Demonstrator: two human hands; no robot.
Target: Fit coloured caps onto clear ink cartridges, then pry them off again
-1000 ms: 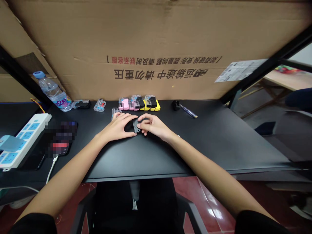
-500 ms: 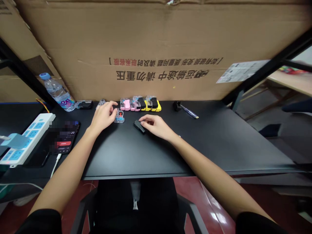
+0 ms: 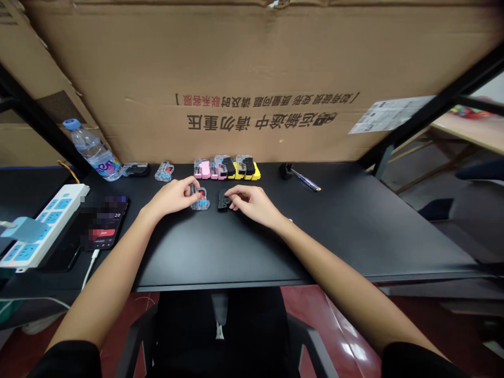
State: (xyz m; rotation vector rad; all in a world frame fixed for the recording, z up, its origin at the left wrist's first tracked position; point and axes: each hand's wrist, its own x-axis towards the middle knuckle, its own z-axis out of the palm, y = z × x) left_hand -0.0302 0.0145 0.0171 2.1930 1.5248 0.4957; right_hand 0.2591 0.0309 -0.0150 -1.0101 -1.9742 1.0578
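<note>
My left hand (image 3: 175, 196) pinches the left edge of a small clear plastic piece (image 3: 201, 203) with red and blue parts inside. Just to its right, the fingertips of my right hand (image 3: 252, 202) are closed on a small black plastic piece (image 3: 222, 202) with a round knob-like part. Both pieces are low over the black tabletop (image 3: 236, 252), a short gap apart. Another clear piece with a red part (image 3: 164, 171) lies behind my left hand. Farther back stands a row of pink pieces (image 3: 203, 169) and yellow-and-black pieces (image 3: 247, 167) with clear parts.
A water bottle (image 3: 94, 149) leans at the back left beside a clear-and-black piece (image 3: 136, 169). A phone (image 3: 106, 223) and a white power strip (image 3: 47, 223) lie at the left. A screwdriver (image 3: 305, 180) lies at the back right, before a cardboard wall (image 3: 252, 63).
My left hand has moved right and toward me, bringing the clear piece nearer the black one. The black piece has turned in my right hand's fingers and now stands straighter.
</note>
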